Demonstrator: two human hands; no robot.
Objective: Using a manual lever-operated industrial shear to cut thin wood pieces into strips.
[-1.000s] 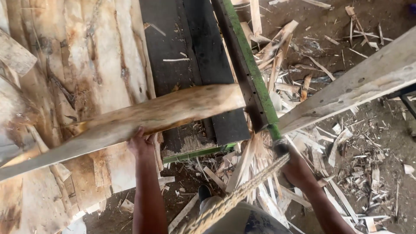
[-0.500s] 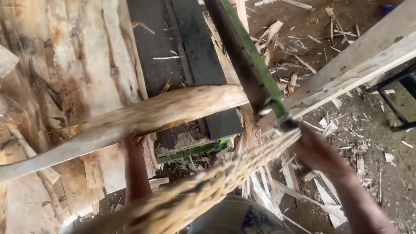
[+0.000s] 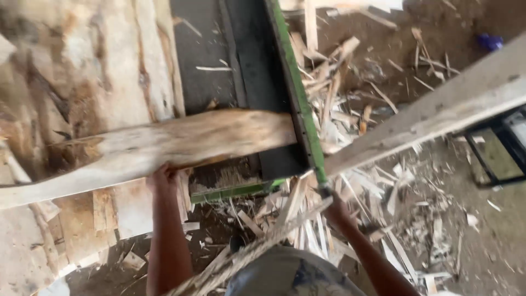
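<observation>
Plank: long rough pale wooden slab (image 3: 164,145) lying across green-edged dark machine bed (image 3: 298,104).
Left hand (image 3: 163,178): our fingers pressed under its edge.
Right hand (image 3: 338,211): blurred, grip unclear.
Technique: we should keep it level, fingers clear of the green edge.

Left hand (image 3: 163,178) grips the long pale plank (image 3: 164,145) at nine o'clock — right hand (image 3: 337,211) grasps the green-edged frame (image 3: 298,93); wood scraps (image 3: 350,126) litter the floor.

Two bare forearms, no sleeves, left hand (image 3: 163,178), right hand (image 3: 338,211), grey-blue patterned garment below
</observation>
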